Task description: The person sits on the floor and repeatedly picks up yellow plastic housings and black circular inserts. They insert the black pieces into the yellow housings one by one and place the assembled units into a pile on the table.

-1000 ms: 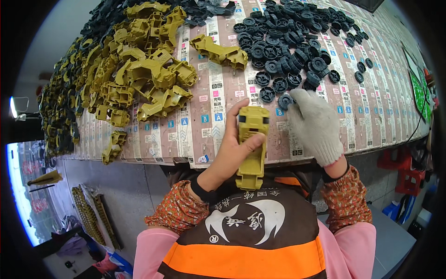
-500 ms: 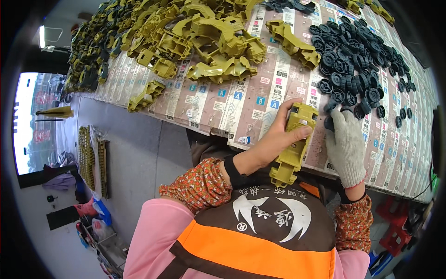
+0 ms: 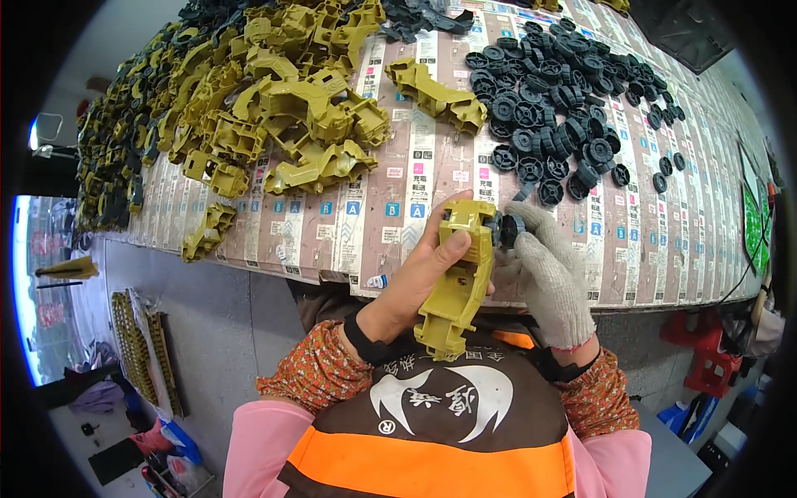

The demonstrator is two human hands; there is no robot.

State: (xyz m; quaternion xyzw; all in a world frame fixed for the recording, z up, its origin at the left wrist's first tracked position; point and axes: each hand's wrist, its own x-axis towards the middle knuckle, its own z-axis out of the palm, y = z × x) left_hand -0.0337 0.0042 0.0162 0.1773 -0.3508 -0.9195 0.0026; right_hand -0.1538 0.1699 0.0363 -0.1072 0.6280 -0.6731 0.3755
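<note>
My bare left hand [image 3: 419,270] grips an olive-yellow plastic toy vehicle body [image 3: 457,282], held lengthwise above my lap at the table's near edge. In a white knitted glove, my right hand [image 3: 552,278] pinches a dark toy wheel [image 3: 512,230] against the body's upper right side. A second dark wheel seems to sit between that one and the body, partly hidden. Whether the pinched wheel is fixed to the body, I cannot tell. Beyond my hands lies a heap of loose dark wheels [image 3: 544,100].
A large pile of olive-yellow bodies [image 3: 290,108] covers the table's left part, with assembled-looking pieces [image 3: 116,149] farther left. One body [image 3: 436,95] lies alone beside the wheels. Dark plastic parts [image 3: 423,18] rest at the back. A red stool [image 3: 706,353] stands below the table, right.
My right hand has come from the wheel heap to the toy body, bringing a wheel to its side. The view has shifted, so the table's contents appear farther left.
</note>
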